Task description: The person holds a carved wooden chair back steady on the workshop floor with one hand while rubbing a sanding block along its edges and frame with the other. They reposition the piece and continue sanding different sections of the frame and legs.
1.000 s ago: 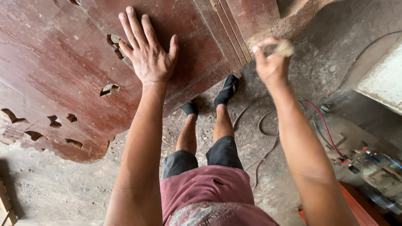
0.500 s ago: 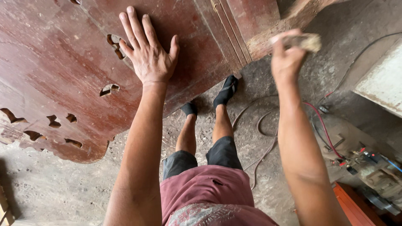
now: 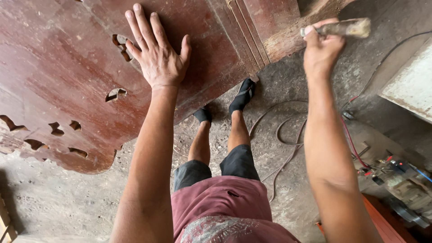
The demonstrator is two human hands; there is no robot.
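You have no packages, labels, signs or screens in view here.
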